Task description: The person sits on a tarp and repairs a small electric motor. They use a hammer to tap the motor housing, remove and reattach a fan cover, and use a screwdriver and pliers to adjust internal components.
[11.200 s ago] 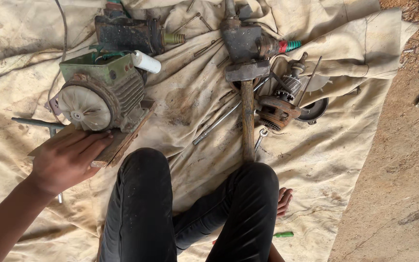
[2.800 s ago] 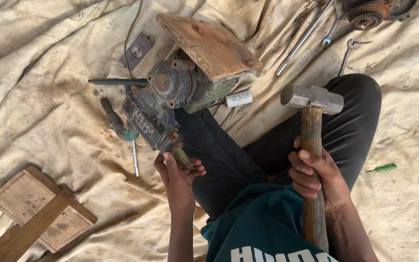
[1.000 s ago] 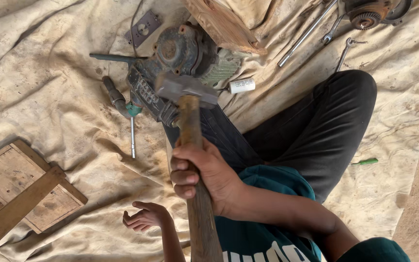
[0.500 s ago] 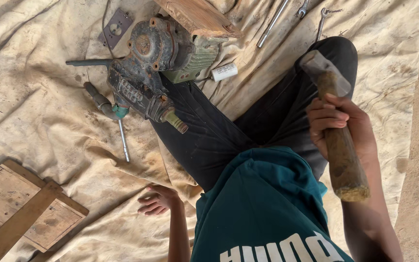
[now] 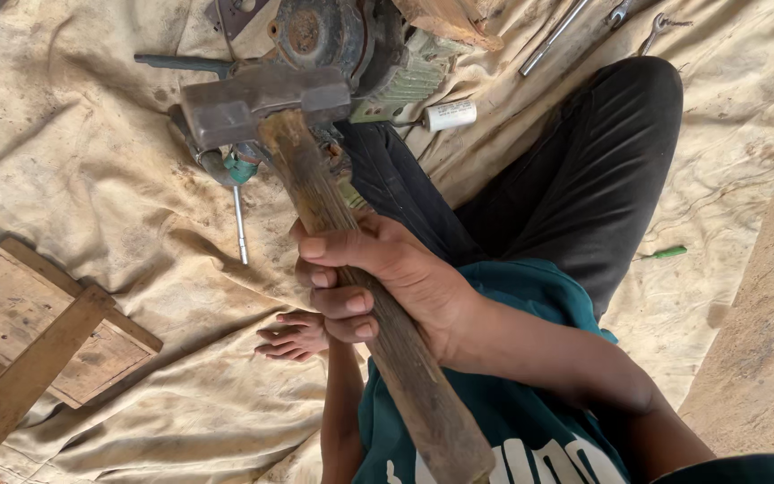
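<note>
Hammer (image 5: 315, 188), heavy, with blocky grey steel head scuffed and dull, mounted on long wooden handle, grain worn, darkened and rough toward lower end. Held up close to the head camera, head over the rusty motor (image 5: 342, 45) at top of view, handle slanting down toward lower middle. Gripped about midway along handle by right hand (image 5: 378, 287), fingers wrapped fully round the wood, thumb across the top, fist closed tight. Left hand (image 5: 293, 336) lower, loosely half-curled, holding nothing, fingers bent just above the cloth (image 5: 91, 197); contact with the fabric impossible to tell. Motor round-faced, cast metal, brown with rust and grease, pale green ribbed casing on its right side, partly cut off by top edge. Beside it a small white cylinder (image 5: 450, 114), smooth and plastic-looking, lying against a black trouser leg (image 5: 584, 170). Under hammer head a screwdriver (image 5: 239, 215), thin bright shank, teal collar at its grip. Cloth beige, coarse, creased and stained, spread over the ground. At lower left a wooden frame (image 5: 38, 350) of flat boards and a crossing batten, pale and dusty. Long steel bar (image 5: 553, 38) and spanners (image 5: 642, 22) at upper right, shiny. Small green-handled tool (image 5: 665, 254) on cloth at right. Teal shirt (image 5: 512, 421) at bottom.
</note>
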`<state>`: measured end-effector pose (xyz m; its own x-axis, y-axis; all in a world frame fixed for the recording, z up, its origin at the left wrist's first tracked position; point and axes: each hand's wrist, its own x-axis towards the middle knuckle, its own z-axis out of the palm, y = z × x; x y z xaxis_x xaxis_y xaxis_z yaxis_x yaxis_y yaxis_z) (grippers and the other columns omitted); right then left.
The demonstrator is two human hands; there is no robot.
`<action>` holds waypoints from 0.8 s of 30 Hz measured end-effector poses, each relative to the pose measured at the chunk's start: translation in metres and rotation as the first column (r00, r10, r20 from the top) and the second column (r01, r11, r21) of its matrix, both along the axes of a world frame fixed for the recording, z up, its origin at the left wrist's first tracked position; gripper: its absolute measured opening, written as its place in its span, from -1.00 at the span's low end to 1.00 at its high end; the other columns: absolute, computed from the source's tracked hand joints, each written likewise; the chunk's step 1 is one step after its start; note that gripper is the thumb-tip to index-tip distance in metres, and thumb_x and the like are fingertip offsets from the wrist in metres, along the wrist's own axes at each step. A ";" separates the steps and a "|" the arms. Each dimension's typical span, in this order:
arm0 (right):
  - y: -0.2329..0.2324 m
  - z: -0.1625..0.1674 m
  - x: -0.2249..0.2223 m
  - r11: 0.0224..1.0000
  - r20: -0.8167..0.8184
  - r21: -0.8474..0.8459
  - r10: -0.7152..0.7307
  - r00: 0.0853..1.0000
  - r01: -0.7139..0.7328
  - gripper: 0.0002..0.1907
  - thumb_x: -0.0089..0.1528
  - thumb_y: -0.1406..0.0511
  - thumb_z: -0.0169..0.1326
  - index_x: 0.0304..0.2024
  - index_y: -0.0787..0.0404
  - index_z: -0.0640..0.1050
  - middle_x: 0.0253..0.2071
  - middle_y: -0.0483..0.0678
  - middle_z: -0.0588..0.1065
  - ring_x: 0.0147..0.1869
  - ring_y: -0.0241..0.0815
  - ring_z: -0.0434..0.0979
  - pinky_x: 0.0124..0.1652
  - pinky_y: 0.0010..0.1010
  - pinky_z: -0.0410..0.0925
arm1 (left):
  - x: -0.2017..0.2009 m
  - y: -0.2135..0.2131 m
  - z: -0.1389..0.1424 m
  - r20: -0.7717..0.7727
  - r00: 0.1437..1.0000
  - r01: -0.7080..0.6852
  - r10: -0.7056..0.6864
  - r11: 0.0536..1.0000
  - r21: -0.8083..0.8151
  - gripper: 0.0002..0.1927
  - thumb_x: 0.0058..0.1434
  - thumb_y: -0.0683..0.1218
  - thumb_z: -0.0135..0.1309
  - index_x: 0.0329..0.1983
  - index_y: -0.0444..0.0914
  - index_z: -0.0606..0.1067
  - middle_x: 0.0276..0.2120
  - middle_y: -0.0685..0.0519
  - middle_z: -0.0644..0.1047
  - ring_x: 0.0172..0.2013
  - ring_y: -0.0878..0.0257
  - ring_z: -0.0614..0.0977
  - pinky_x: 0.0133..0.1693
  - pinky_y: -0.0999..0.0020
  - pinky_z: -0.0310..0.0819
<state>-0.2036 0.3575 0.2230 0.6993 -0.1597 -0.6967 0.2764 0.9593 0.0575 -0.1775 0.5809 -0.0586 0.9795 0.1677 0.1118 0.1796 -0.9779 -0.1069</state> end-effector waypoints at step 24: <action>-0.074 -0.057 -0.469 0.265 -0.123 0.062 -0.955 0.270 0.962 -0.77 0.44 0.55 -0.10 0.11 0.41 0.21 -0.24 0.02 0.30 -0.29 -0.15 0.52 -0.22 -0.45 0.54 | 0.016 -0.009 -0.005 0.051 0.991 -0.119 0.122 0.991 -0.066 -0.26 0.50 0.42 -0.62 0.41 -0.08 0.31 0.45 -0.19 0.17 0.37 -0.17 0.28 0.17 -0.18 0.24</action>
